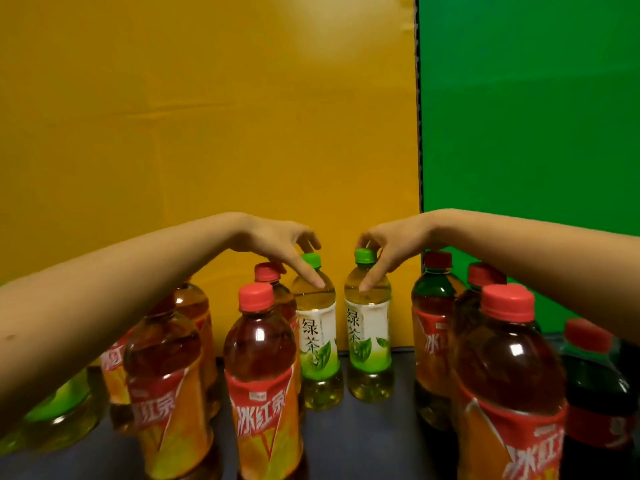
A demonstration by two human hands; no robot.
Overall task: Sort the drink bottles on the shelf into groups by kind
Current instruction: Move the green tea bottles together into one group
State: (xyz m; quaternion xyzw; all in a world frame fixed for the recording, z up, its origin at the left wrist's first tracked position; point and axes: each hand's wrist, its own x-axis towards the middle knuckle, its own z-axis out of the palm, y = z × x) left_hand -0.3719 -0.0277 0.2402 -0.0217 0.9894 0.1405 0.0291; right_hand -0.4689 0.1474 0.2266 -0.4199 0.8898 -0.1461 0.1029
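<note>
Red teas (260, 368): nearest, on both sides; clear plastic, amber liquid, ridged red caps, glossy red-orange sleeves. Bases were cut off by the lower edge, and the front right one was blurred.
Cola (597, 393): far right, dark liquid, red cap, rounded shoulder. It was blurred and partly cut off, its label unreadable.
Green bottle (59, 407): lower left, mostly hidden under the left forearm; its kind was hard to tell.
Shelf (363, 441): dark, matt and flat; it carried every bottle.
Left green tea (317, 336): upright at the back centre; pale yellow liquid, green cap, white-and-green leaf sleeve.
Right green tea (370, 329): upright just beside it, same make, with a narrow gap between them.
Left hand (273, 242): arched over the left green tea. Its fingers (313, 277) pinched the neck, one lying down the front shoulder and the rest curled behind the cap.
Right hand (393, 244): mirrored it; its fingers (369, 280) pinched the right green tea at cap and neck.
Yellow panel (207, 116): smooth and faintly creased, behind the bottles.
Green panel (530, 109): smooth, to the right, meeting the yellow at a dark seam.
</note>
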